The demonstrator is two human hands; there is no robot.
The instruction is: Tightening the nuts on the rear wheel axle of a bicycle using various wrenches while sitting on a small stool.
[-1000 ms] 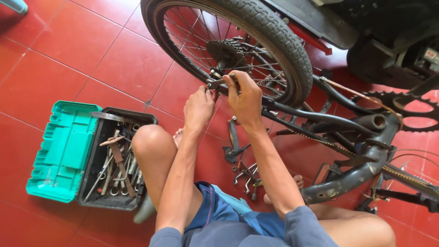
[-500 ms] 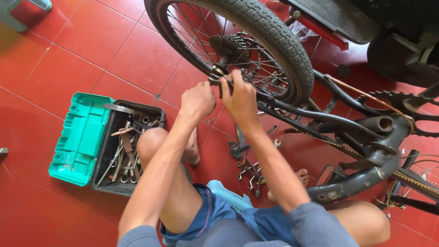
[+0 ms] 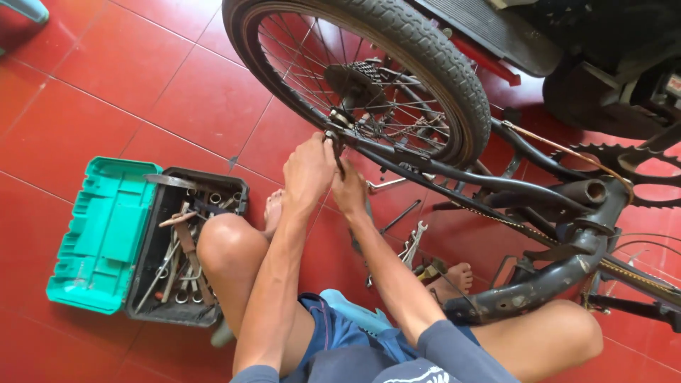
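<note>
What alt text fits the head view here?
Both hands, left hand and right hand, grip at the axle of an upturned bicycle's rear wheel. An open green toolbox of wrenches sits on the red tile floor.

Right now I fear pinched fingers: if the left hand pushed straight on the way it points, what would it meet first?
Probably the axle nut on the wheel, just beyond the left hand; then the spokes. Depth is unclear.

My left hand [image 3: 309, 170] curled mid-frame, my right hand [image 3: 349, 191] just beside it, fingers closed, both forearms stretched upward from the bottom edge
</note>
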